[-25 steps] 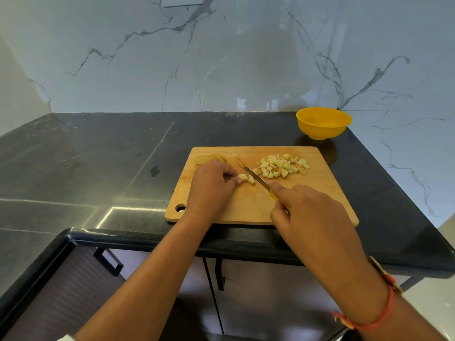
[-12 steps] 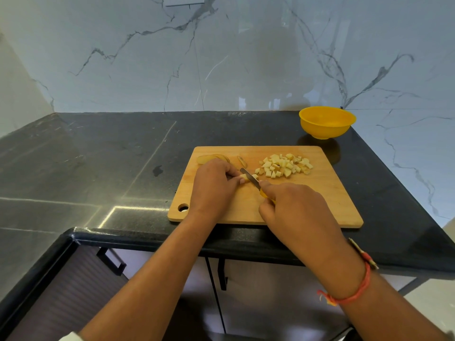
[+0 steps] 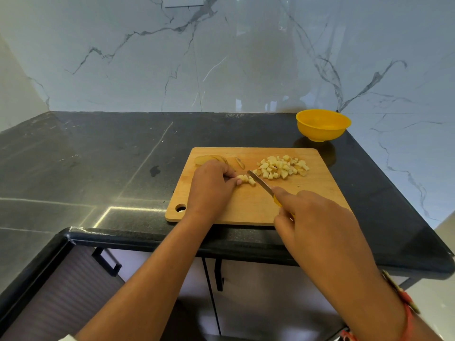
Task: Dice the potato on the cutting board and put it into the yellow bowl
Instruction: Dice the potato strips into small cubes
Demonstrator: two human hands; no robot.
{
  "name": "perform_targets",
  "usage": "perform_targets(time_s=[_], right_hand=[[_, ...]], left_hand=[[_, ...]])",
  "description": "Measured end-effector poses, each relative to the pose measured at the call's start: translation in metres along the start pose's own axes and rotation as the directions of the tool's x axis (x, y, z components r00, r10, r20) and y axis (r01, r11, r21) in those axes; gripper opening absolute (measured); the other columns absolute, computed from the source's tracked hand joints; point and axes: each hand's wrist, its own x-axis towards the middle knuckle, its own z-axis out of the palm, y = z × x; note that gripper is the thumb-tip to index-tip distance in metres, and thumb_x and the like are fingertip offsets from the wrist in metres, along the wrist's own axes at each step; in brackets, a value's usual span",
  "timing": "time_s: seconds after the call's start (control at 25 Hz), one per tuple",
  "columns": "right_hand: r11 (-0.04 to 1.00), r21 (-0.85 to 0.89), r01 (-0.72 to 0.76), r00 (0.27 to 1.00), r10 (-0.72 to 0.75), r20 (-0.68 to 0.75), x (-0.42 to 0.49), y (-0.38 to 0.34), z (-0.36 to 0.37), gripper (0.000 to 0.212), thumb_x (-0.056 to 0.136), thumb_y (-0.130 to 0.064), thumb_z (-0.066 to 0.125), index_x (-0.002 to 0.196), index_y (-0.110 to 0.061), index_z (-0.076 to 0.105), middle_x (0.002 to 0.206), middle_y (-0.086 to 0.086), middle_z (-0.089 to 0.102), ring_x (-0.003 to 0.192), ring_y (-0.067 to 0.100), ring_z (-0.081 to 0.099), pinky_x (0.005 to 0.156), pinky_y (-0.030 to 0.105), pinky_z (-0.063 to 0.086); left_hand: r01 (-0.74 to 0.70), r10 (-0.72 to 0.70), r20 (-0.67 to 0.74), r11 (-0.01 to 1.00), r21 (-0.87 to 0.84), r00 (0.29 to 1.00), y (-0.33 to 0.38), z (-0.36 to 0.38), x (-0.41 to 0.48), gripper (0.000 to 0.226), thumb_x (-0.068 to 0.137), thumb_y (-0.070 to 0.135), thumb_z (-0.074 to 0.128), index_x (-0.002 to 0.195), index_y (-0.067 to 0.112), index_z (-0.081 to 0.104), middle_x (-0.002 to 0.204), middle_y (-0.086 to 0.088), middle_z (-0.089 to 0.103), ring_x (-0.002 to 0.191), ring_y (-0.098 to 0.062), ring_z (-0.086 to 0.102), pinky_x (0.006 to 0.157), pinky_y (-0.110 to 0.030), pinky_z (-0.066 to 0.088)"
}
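Observation:
A wooden cutting board lies on the black counter. My left hand presses down on a short row of potato strips, some cut into cubes at its right end. My right hand grips a yellow-handled knife, its blade angled just right of those pieces. A pile of potato dice sits on the board's far right. Uncut potato slices lie at the far left, partly hidden by my left hand, with one thin sliver beside them. The yellow bowl stands empty behind the board.
The black counter stretches left of the board and ends at a marble wall behind. Its right edge runs close past the bowl. Cabinet doors with dark handles sit below the front edge.
The knife has moved right, off the strips, and a few fresh cubes now show at their right end. My left hand stays on the strips.

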Motion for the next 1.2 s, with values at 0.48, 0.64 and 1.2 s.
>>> perform_targets(time_s=[0.48,0.64,1.2], right_hand=[[0.997,0.031,0.065,0.998,-0.066,0.009,0.034,-0.017,0.028,0.049,0.1,-0.031,0.038,0.149,-0.034,0.035,0.089,-0.006,0.054,0.079,0.011,0.053,0.071,0.03,0.05],[0.995,0.003,0.097,0.991,-0.097,0.097,0.023,-0.006,0.019,0.051,0.102,-0.031,0.034,0.152,-0.036,0.026,0.084,-0.008,0.047,0.076,0.01,0.05,0.067,0.027,0.045],[0.997,0.061,0.052,0.998,-0.051,-0.024,0.023,-0.015,0.02,0.049,0.099,-0.033,0.039,0.148,-0.035,0.036,0.088,-0.008,0.053,0.077,0.01,0.051,0.069,0.027,0.046]], left_hand=[[0.023,-0.023,-0.024,1.0,-0.009,0.999,-0.001,0.002,0.0,0.007,0.086,0.024,0.074,0.091,0.019,0.076,0.088,0.011,0.067,0.08,-0.003,0.058,0.076,-0.017,0.045],[0.034,-0.033,-0.045,0.999,0.029,0.998,-0.002,0.005,0.0,0.008,0.085,0.028,0.075,0.088,0.021,0.074,0.09,0.01,0.063,0.083,-0.005,0.057,0.075,-0.02,0.046],[0.037,-0.037,0.033,0.999,-0.015,0.999,-0.003,-0.004,0.002,0.009,0.088,0.02,0.071,0.095,0.018,0.077,0.092,0.008,0.069,0.081,-0.002,0.057,0.078,-0.017,0.042]])
